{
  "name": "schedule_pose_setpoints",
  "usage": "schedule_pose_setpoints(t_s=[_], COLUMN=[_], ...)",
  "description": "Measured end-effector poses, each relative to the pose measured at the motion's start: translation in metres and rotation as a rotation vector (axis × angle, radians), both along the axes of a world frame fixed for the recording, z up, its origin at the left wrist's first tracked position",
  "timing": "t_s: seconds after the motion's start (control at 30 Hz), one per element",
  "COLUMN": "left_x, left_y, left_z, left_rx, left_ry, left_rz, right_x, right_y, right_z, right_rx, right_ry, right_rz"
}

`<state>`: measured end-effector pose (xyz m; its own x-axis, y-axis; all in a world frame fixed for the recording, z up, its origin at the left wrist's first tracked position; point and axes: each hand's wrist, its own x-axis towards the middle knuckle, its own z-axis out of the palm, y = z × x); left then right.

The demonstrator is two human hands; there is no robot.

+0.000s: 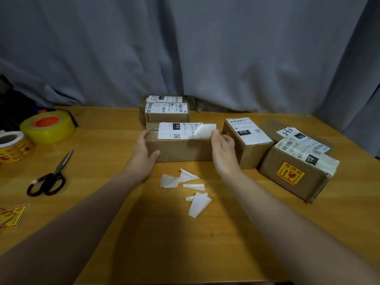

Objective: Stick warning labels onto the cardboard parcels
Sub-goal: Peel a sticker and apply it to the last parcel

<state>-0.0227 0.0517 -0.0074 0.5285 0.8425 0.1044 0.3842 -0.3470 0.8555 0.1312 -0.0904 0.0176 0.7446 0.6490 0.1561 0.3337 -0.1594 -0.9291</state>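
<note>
Six cardboard parcels on the surface [144, 233] as far as I can count. Only the far-right parcel [316, 182] shows a yellow warning label [290, 173]. Left hand [144, 155] grips the middle parcel [181, 150] at its left end. Right hand [223, 153] sits against the other end, and I can't tell if those fingers [216, 138] curl. Also one tape roll [49, 130], one label roll [14, 147], one scissors [51, 177], and about five white scraps [198, 205].

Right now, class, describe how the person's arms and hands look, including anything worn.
The left forearm and right forearm are bare, no sleeves in view. The left hand and right hand wear no gloves; no watch or bracelet shows.
</note>
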Motion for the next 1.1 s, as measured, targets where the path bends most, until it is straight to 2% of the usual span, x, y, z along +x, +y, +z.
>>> schedule_pose_setpoints(t_s=[0.1, 0.13, 0.2, 0.23, 0.3, 0.37, 0.53, 0.6, 0.67, 0.8, 0.87, 0.97, 1.03, 1.1], left_x=[0.002, 0.004, 0.005, 0.003, 0.003, 0.001, 0.003, 0.001, 0.0, 0.006, 0.006, 0.004, 0.005, 0.005], left_y=[-0.009, -0.016, -0.034, -0.042, -0.052, -0.059, -0.064, -0.061, -0.06, -0.054, -0.051, -0.053, -0.056, -0.058], left_z=[0.021, 0.034, 0.058, 0.067, 0.076, 0.073, 0.065, 0.062, 0.061, 0.05, 0.049, 0.054, 0.055, 0.054], left_rx=[0.264, 0.208, -0.209, -0.388, -0.574, -0.637, -0.691, -0.585, -0.363, -0.033, 0.171, 0.399, 0.499, 0.509], left_ry=[-0.065, -0.12, -0.19, -0.12, 0.051, 0.122, -0.083, -0.106, -0.043, 0.037, 0.163, 0.299, 0.342, 0.3], left_rz=[0.166, 0.165, -0.026, -0.172, -0.388, -0.526, -0.493, -0.456, -0.386, -0.195, -0.173, -0.308, -0.346, -0.304], right_x=[0.004, 0.006, 0.011, 0.013, 0.012, 0.01, 0.013, 0.017, 0.018, 0.01, 0.002, -0.009, -0.016, -0.022], right_y=[-0.01, -0.014, -0.021, -0.023, -0.026, -0.028, -0.028, -0.029, -0.029, -0.031, -0.032, -0.024, -0.017, -0.014], right_z=[0.003, 0.006, 0.011, 0.013, 0.016, 0.017, 0.01, 0.005, 0.004, 0.011, 0.018, 0.02, 0.019, 0.018], right_rx=[0.093, 0.122, 0.224, 0.291, 0.394, 0.444, 0.394, 0.295, 0.145, -0.079, -0.122, -0.179, -0.195, -0.143], right_ry=[-0.459, -0.614, -0.893, -0.986, -1.063, -1.07, -1.087, -1.093, -1.059, -0.856, -0.755, -0.845, -0.858, -0.743], right_rz=[0.015, 0.039, 0.034, 0.011, -0.016, -0.02, -0.033, -0.04, 0.007, 0.309, 0.417, 0.438, 0.421, 0.384])
